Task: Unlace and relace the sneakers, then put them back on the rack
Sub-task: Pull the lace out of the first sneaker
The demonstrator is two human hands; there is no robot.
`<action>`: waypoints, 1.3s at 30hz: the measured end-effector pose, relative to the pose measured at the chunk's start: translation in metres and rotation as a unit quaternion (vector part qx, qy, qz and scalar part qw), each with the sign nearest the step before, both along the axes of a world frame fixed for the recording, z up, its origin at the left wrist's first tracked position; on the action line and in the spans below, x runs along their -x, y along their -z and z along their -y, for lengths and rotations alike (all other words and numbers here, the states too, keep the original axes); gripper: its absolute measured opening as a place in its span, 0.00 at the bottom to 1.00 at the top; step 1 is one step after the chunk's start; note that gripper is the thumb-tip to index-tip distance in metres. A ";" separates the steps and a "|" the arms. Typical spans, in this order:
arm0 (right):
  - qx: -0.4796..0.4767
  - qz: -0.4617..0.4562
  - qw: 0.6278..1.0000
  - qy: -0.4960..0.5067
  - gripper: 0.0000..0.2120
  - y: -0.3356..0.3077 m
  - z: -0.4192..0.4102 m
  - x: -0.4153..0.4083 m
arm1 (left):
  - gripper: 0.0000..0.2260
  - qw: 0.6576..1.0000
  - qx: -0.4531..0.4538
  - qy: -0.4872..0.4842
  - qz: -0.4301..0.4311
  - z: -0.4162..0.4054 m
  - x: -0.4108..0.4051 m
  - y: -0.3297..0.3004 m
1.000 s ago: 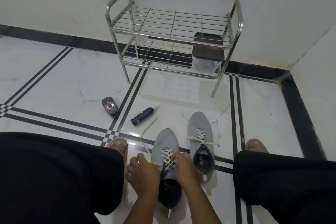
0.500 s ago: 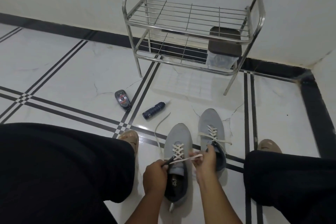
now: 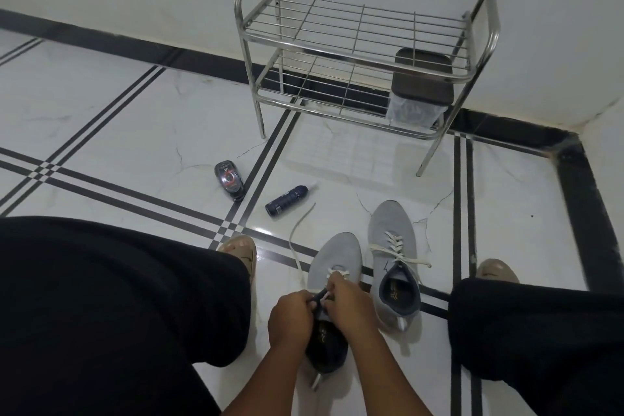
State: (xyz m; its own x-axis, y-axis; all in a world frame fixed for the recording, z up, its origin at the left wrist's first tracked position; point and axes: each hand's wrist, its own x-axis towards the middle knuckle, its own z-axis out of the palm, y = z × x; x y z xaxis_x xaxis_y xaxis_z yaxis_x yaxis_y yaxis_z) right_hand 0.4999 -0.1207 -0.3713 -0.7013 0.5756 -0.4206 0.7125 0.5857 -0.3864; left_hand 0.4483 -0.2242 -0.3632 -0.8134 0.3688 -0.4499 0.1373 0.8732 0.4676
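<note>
Hands meet over the near sneaker (image 3: 332, 267) on the floor: left hand (image 3: 293, 316) in a pinching grip on its tongue to steady it, right hand (image 3: 347, 300) pinching the lace (image 3: 297, 240) at the eyelets, seemingly threading. Its long axis runs away, toe toward the rack (image 3: 368, 44). The second sneaker (image 3: 393, 257) lies just beside it, parallel and laced.

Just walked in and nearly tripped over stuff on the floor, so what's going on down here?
A seated person is working on the laces of a grey knit sneaker between their knees. The left hand and right hand both pinch its white lace near the tongue; one lace end trails loose across the tile. The second grey sneaker sits beside it, laced, on the floor. The chrome wire rack holds no sneakers yet.
</note>
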 end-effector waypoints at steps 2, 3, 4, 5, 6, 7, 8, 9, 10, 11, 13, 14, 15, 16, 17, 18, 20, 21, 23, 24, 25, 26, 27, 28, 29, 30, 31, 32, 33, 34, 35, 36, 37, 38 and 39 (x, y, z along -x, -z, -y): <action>0.012 0.017 1.000 -0.005 0.05 0.004 0.000 0.002 | 0.09 1.000 0.000 -0.005 0.007 0.000 0.000 0.000; 0.024 0.047 0.999 -0.005 0.06 0.006 0.001 0.003 | 0.09 1.000 0.003 -0.004 0.009 0.001 0.000 -0.001; 0.040 0.077 0.996 0.003 0.07 0.006 0.002 0.004 | 0.09 1.000 0.006 -0.003 0.010 0.001 0.000 -0.001; 0.058 0.093 0.994 0.012 0.07 0.006 0.002 0.005 | 0.09 1.000 0.009 -0.004 0.011 0.001 0.000 -0.001; 0.070 0.089 0.993 0.019 0.07 0.005 0.001 0.006 | 0.09 1.000 0.012 -0.008 0.011 0.001 -0.001 -0.002; 0.078 0.068 0.994 0.036 0.07 0.005 -0.002 0.008 | 0.09 1.000 0.017 -0.011 0.009 0.002 -0.001 -0.003; 0.082 0.052 0.993 0.064 0.09 0.003 -0.005 0.009 | 0.10 1.000 0.025 -0.011 0.005 0.002 -0.001 -0.005; 0.088 0.030 0.990 0.107 0.11 0.000 -0.010 0.011 | 0.10 0.999 0.033 -0.011 0.000 0.002 -0.001 -0.005; 0.099 -0.018 0.980 0.172 0.12 -0.006 -0.020 0.011 | 0.10 0.999 0.039 -0.012 -0.004 0.003 -0.002 -0.005; 0.140 -0.075 0.952 0.262 0.13 -0.011 -0.032 0.011 | 0.10 0.999 0.045 -0.012 -0.007 0.003 -0.002 -0.006; 0.238 -0.201 0.846 0.433 0.14 -0.029 -0.059 0.008 | 0.10 0.998 0.063 -0.011 -0.010 0.005 -0.002 -0.006; 0.280 -0.251 0.781 0.498 0.15 -0.036 -0.074 0.004 | 0.10 0.998 0.068 -0.015 -0.010 0.006 -0.002 -0.004; 0.325 -0.276 0.713 0.556 0.16 -0.042 -0.085 0.001 | 0.10 0.998 0.066 -0.018 -0.010 0.007 -0.003 -0.005; 0.340 -0.276 0.680 0.589 0.16 -0.044 -0.091 -0.001 | 0.09 0.998 0.054 -0.017 -0.013 0.006 -0.005 -0.006; 0.296 -0.238 0.724 0.575 0.16 -0.041 -0.089 0.001 | 0.08 0.999 0.031 -0.014 -0.020 0.005 -0.007 -0.007; 0.203 -0.179 0.818 0.508 0.16 -0.040 -0.082 0.001 | 0.09 0.999 0.007 -0.009 -0.032 0.003 -0.009 -0.008; 0.049 -0.062 0.939 0.334 0.14 -0.029 -0.061 -0.001 | 0.12 0.996 -0.022 0.052 -0.074 -0.003 -0.009 -0.004; 0.049 -0.010 0.965 0.256 0.12 -0.028 -0.048 -0.004 | 0.13 0.990 -0.019 0.101 -0.098 -0.008 -0.006 0.000; 0.164 0.079 0.975 0.127 0.10 -0.020 -0.028 -0.011 | 0.13 0.978 0.005 0.170 -0.118 -0.017 0.000 0.006; 0.229 0.113 0.963 0.087 0.10 -0.019 -0.019 -0.015 | 0.14 0.972 0.029 0.197 -0.125 -0.019 0.003 0.007; 0.248 0.124 0.958 0.070 0.11 -0.014 -0.011 -0.020 | 0.14 0.966 0.049 0.219 -0.130 -0.020 0.004 0.008; 0.219 0.113 0.967 0.068 0.13 -0.007 -0.001 -0.023 | 0.14 0.961 0.068 0.237 -0.129 -0.019 0.005 0.014; 0.172 0.088 0.978 0.080 0.14 0.000 0.006 -0.026 | 0.13 0.956 0.087 0.254 -0.122 -0.020 0.003 0.020; 0.140 0.066 0.983 0.099 0.13 0.002 0.013 -0.029 | 0.11 0.958 0.082 0.249 -0.119 -0.022 0.003 0.024; 0.127 0.044 0.983 0.122 0.11 0.005 0.016 -0.031 | 0.09 0.970 0.062 0.214 -0.098 -0.023 0.003 0.025; 0.132 0.032 0.979 0.151 0.10 0.003 0.016 -0.033 | 0.08 0.990 0.019 0.135 -0.046 -0.024 0.006 0.024; 0.138 0.026 0.975 0.171 0.10 0.005 0.012 -0.034 | 0.07 1.000 -0.023 0.016 0.012 -0.025 0.010 0.019; 0.152 0.029 0.970 0.188 0.10 0.004 0.008 -0.034 | 0.07 0.994 -0.040 -0.090 0.054 -0.024 0.016 0.015; 0.163 0.038 0.967 0.191 0.10 0.005 0.005 -0.035 | 0.07 0.964 -0.097 -0.214 0.125 -0.020 0.017 0.008; 0.167 0.050 0.968 0.180 0.10 0.004 0.004 -0.035 | 0.09 0.924 -0.148 -0.296 0.190 -0.016 0.017 0.010; 0.163 0.056 0.972 0.159 0.10 0.006 0.003 -0.034 | 0.12 0.904 -0.169 -0.321 0.224 -0.015 0.018 0.008; 0.152 0.062 0.977 0.136 0.10 0.005 0.003 -0.033 | 0.16 0.932 -0.128 -0.263 0.213 -0.016 0.020 0.010; 0.136 0.063 0.982 0.115 0.10 0.008 0.004 -0.032 | 0.20 0.976 -0.052 -0.156 0.146 -0.016 0.020 0.013; 0.121 0.064 0.985 0.101 0.10 0.007 0.005 -0.031 | 0.20 0.998 0.030 -0.037 0.037 -0.018 0.020 0.018; 0.111 0.062 0.988 0.091 0.10 0.008 0.005 -0.030 | 0.19 0.995 0.068 0.051 -0.044 -0.019 0.015 0.018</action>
